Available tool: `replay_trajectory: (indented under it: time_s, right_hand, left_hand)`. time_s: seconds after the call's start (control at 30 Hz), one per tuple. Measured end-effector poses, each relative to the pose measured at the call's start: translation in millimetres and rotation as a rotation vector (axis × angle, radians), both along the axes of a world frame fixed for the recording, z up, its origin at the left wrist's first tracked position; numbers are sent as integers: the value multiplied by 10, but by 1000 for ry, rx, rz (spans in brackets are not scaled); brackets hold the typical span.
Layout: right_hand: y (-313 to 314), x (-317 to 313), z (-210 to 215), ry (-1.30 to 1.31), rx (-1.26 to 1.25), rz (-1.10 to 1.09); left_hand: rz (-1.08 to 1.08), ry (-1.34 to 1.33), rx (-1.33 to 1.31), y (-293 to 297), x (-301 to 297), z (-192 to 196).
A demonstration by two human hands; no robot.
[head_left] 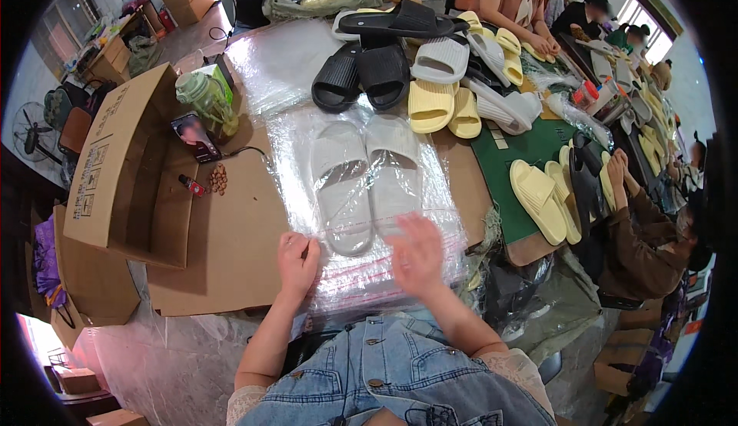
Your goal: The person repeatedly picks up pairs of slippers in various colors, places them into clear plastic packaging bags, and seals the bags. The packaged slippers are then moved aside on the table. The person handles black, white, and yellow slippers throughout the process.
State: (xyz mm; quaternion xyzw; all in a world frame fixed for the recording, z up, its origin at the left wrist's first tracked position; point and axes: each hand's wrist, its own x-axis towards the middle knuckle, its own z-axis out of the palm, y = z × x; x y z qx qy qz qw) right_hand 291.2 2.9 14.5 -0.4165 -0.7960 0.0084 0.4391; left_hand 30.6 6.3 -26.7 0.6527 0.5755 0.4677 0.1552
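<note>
There lay the grey slippers (pixel 343 203), side by side under clear plastic (pixel 354 278)! The left hand (pixel 297 266) curled its fingers in, any hold impossible to tell; the blurred right hand (pixel 419 257) fanned its fingers loosely over the plastic.

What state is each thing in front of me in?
Left hand: curled
Right hand: open, blurred
Gray slippers: side by side, under clear plastic
Phone: screen lit, propped up
Green bottle: upright, capped
Cardboard box: open
Brown nut-like pieces: loose
Yellow slippers on green board: unbagged
Black slippers: unbagged
</note>
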Motion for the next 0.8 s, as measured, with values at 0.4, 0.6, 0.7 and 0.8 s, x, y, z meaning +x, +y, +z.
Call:
replay_trajectory:
  time_s: [0.4, 0.6, 0.7, 0.8]
  right_hand:
    - [173, 116, -268, -263, -350, -136]
    - [168, 107, -321, -280, -364, -150]
    - [160, 98, -344, -263, -362, -162]
    - [175, 100, -338, -252, -364, -138]
  left_hand:
    - [56, 38, -3, -43, -1, -35]
    - [-23, 397, 303, -171, 242, 339]
    - [-298, 507, 278, -178, 422, 395]
    - [-441, 568, 69, -76, 456, 266]
